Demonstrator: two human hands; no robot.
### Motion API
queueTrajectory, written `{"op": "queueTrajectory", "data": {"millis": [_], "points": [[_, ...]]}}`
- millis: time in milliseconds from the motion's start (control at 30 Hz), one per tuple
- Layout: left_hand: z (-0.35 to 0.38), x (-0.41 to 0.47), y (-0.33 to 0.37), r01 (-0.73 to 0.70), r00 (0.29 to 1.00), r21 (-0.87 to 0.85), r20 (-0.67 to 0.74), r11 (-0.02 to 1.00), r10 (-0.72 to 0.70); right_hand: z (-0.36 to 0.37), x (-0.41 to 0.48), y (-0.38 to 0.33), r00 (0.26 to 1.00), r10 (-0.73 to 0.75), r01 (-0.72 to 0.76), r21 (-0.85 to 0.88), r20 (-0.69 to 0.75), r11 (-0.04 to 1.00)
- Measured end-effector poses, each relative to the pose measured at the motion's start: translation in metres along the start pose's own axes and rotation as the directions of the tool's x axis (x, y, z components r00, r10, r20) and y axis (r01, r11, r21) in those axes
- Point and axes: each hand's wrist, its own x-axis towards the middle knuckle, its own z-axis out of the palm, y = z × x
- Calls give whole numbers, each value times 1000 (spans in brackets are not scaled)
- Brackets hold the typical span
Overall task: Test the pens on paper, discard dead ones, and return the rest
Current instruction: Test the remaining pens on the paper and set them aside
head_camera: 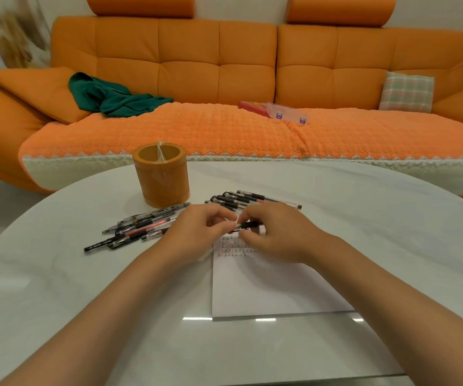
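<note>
R hand (pixel 275 232) grips pen (pixel 248 225) by the barrel and L hand (pixel 205 227) pinches its end, both over paper (pixel 266 288) top edge. Risk: 2 piles near paper, L pile (pixel 141 227) & far pile (pixel 252 199), look alike, so a dead pen could land w/ good ones.

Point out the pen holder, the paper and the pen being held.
pen holder (pixel 163 182), head view, front wall.
paper (pixel 266 288), head view, blank lower part.
held pen (pixel 248 225), head view, black grip section.
</note>
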Motion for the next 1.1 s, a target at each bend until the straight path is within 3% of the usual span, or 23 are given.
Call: {"op": "queueTrajectory", "data": {"millis": [133, 200, 400, 533, 667, 800, 967, 1100], "points": [[3, -5, 11, 132, 991, -216, 53, 967, -123, 3, -2, -4, 996, -47, 20, -330, -75, 944], [3, -7, 15, 177, 982, -275, 117, 945, -150, 5, -2, -6, 990, -79, 27, -401, -114, 916], [0, -9, 16, 272, 949, -241, 228, 932, -218, 12, -4, -12, 988, -85, 28, -381, -133, 924], [-5, -8, 18, 212, 972, -206, 150, 955, -183, 12, -1, -5, 992, -76, 51, -241, -99, 969], [-18, 1, 9, 85, 987, -72, -131, 994, -94, 8, 4, 4, 996, -47, 48, 14, -72, 999], [-34, 7, -8, 52, 960, 36, -277, 998, -40, 9, 13, 10, 989, 17, -1, 109, -146, 994], [-45, 9, -31, 57, 976, 476, -210, 878, 51, 16, 23, 18, 968, 138, -119, 97, -212, 988], [-44, 3, -36, -1, 995, 721, -69, 693, 73, 21, 24, 15, 967, 140, -153, -45, -214, 987]]}}
